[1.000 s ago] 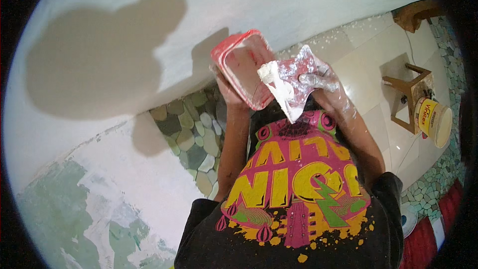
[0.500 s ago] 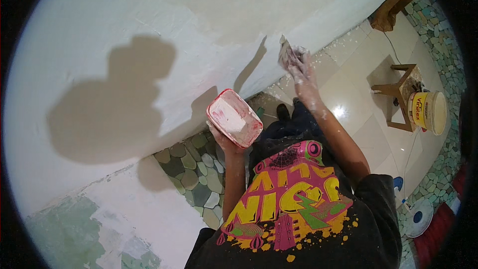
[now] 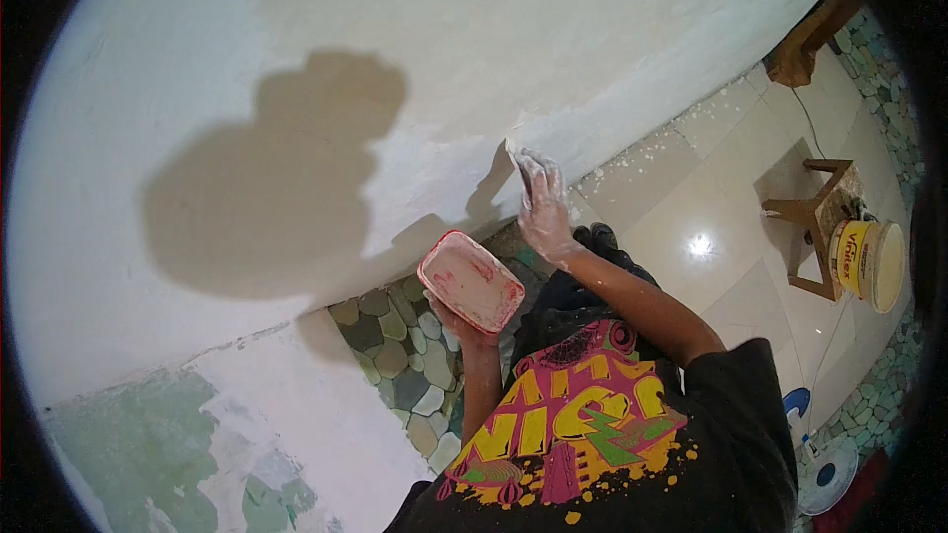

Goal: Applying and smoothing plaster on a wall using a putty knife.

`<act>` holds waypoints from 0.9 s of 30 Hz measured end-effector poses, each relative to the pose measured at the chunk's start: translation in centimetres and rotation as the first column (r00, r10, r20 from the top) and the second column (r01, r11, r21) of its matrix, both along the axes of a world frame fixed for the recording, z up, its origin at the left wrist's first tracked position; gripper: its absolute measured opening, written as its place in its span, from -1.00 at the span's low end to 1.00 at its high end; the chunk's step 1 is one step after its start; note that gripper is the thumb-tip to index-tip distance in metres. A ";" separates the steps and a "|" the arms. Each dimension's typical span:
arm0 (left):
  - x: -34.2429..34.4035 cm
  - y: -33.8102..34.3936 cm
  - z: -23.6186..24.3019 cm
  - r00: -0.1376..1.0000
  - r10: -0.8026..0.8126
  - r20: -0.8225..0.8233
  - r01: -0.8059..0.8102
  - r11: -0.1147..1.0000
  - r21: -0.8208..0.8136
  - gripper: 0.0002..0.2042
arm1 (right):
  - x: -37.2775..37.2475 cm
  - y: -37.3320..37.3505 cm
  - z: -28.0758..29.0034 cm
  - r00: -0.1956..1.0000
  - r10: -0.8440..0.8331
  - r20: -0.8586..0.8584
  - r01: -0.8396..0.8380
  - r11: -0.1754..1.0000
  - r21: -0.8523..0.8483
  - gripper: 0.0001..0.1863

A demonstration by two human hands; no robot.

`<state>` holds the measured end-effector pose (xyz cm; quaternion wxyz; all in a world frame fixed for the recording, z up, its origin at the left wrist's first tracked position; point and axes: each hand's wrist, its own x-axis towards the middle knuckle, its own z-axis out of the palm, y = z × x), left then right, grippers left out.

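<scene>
My left hand (image 3: 456, 322) grips a rectangular plastic tub (image 3: 493, 259) with a red rim from beneath and the side. Whitish paste and red smears line the inside of the tub. My right hand (image 3: 543, 205), coated in white residue, is closed around a thin, flat, pale scraper (image 3: 513, 156); most of it is hidden by the fingers. The scraper's tip meets its own shadow low on the white wall (image 3: 592, 30), so it appears to touch the surface. The right hand is just above and to the right of the tub.
White specks dot the glossy tiled floor (image 3: 731, 207) along the wall's foot. At the right, a wooden stool (image 3: 825, 207) stands beside a yellow-and-white bucket (image 3: 869, 265). A fan (image 3: 828, 474), a wooden post (image 3: 810, 35) and a thin cable are farther out. Stone paving (image 3: 405, 360) lies below the tub.
My right hand has come down and to the left with the scraper, from held out beside the wall to against it. The tub stays in my left hand; the whole view has shifted slightly.
</scene>
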<state>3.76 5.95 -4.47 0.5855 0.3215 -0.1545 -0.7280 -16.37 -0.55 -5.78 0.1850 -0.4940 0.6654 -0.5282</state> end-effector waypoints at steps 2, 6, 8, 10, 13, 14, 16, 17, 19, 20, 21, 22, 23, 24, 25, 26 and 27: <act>-0.6 0.0 0.5 1.000 0.005 -0.010 -0.005 1.000 0.029 -0.29 | -1.9 1.4 0.1 0.999 0.001 -0.042 -0.003 0.998 -0.062 -0.40; -1.6 -0.1 1.7 1.000 -0.013 -0.023 0.016 0.996 0.093 -0.29 | -3.9 2.0 -0.7 0.996 -0.081 -0.038 0.078 0.995 -0.063 -0.41; -1.7 -0.2 2.2 0.999 -0.025 -0.039 0.028 0.996 0.088 -0.29 | -4.0 1.0 0.9 0.995 -0.100 -0.028 0.094 0.979 -0.182 -0.39; -1.5 -0.2 2.1 0.997 -0.041 -0.059 0.045 0.996 0.078 -0.30 | -3.1 -0.6 1.4 0.990 -0.139 -0.023 0.132 0.972 -0.193 -0.37; -1.0 -0.5 1.2 1.000 -0.028 -0.008 0.029 0.997 0.077 -0.29 | -2.8 -2.4 0.6 0.945 -0.151 -0.291 0.090 0.973 -0.212 -0.32; -0.9 -0.7 1.2 0.999 -0.041 -0.005 0.041 0.996 0.078 -0.29 | -2.6 -2.9 -0.9 0.945 -0.155 -0.287 0.094 0.972 -0.215 -0.32; -0.7 -1.1 1.2 0.998 -0.064 0.001 0.064 0.995 0.077 -0.29 | -2.5 -3.2 -4.1 0.844 -0.103 -0.526 0.066 0.994 -0.090 -0.31; -0.5 -1.2 1.1 0.998 -0.055 0.003 0.055 0.994 0.091 -0.28 | -2.8 -2.4 -5.2 0.824 -0.046 -0.565 0.048 0.999 -0.011 -0.34; -0.5 -1.6 1.0 0.998 -0.059 0.004 0.058 0.993 0.105 -0.28 | -3.0 -0.1 -7.7 0.862 0.010 -0.507 0.032 0.997 0.074 -0.34; -0.3 -1.7 1.0 0.995 -0.088 -0.036 0.091 0.992 0.083 -0.30 | -3.1 0.8 -8.1 0.895 0.068 -0.441 0.004 0.987 0.160 -0.35; -0.1 -1.9 1.0 0.990 -0.120 -0.077 0.124 0.990 0.060 -0.33 | -3.4 1.6 -8.6 0.895 0.059 -0.441 0.016 0.986 0.163 -0.35; 0.0 -2.3 0.8 0.988 -0.133 -0.080 0.138 0.988 0.064 -0.33 | -3.9 2.2 -8.5 0.953 0.037 -0.300 0.045 0.964 0.263 -0.39; 0.2 -2.7 0.6 0.985 -0.147 -0.089 0.154 0.984 0.084 -0.32 | -4.3 2.7 -8.3 0.988 -0.004 -0.155 0.060 0.930 0.362 -0.43; 0.3 -3.2 0.4 0.982 -0.161 -0.098 0.171 0.980 0.106 -0.32 | -4.5 2.5 -9.0 0.987 -0.018 -0.159 0.076 0.927 0.368 -0.43; 0.3 -3.7 0.2 0.978 -0.179 -0.107 0.190 0.975 0.113 -0.32 | -4.9 1.9 -9.3 0.916 -0.182 0.358 0.107 0.970 0.219 -0.48; 0.3 -4.4 -0.1 0.978 -0.201 -0.064 0.208 0.967 0.149 -0.31 | -5.3 1.8 -9.6 0.582 -0.205 0.787 0.218 0.972 0.092 -0.52; 0.2 -4.9 -0.3 0.974 -0.225 -0.021 0.225 0.956 0.186 -0.30 | -6.2 2.6 -9.8 0.840 -0.169 0.515 0.220 0.975 -0.040 -0.55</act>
